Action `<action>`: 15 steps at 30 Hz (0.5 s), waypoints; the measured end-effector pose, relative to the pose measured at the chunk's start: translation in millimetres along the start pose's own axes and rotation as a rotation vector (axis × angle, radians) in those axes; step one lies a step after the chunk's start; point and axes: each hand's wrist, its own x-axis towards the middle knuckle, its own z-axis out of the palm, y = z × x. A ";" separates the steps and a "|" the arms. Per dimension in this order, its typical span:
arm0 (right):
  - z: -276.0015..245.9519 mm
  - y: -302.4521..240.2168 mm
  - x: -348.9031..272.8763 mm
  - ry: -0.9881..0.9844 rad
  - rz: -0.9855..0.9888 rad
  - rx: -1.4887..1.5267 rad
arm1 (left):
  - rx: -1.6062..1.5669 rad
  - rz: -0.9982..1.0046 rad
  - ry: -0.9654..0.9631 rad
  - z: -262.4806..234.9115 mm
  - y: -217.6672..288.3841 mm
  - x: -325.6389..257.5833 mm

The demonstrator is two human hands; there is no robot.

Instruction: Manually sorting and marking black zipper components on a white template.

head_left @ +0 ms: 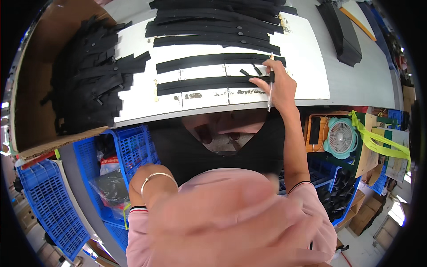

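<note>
My right hand point(283, 84) is over the right end of two black fabric strips, with a slim pen point(270, 100) held across its fingers. The thumb and forefinger reach toward the nearer strip point(200, 84) and the farther strip point(195, 63). Between these strips lie two small black pieces point(257, 69), close to the fingertips. Both strips rest lengthwise on a white board point(309, 84) with dark ruled marks. My left hand point(222, 213) is raised very close to the camera, large and smeared by motion; its fingers cannot be made out clearly.
More black strips point(213, 29) are stacked at the board's far side. A cardboard box point(33, 80) at left overflows with black pieces. Blue plastic baskets point(53, 200) stand lower left. At right are a small turquoise fan point(341, 138), a phone point(315, 129) and a long black block point(340, 33).
</note>
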 end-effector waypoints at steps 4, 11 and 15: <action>0.8 -44.2 39.1 0.056 -0.016 0.008 | -0.029 0.115 -0.069 -5.7 -17.8 11.6; 34.0 -10.8 65.1 0.264 0.010 0.042 | 0.032 0.294 -0.968 -11.8 -72.1 101.4; 26.9 -8.1 49.7 0.327 -0.051 -0.071 | 0.210 0.248 -0.204 6.5 -199.3 41.1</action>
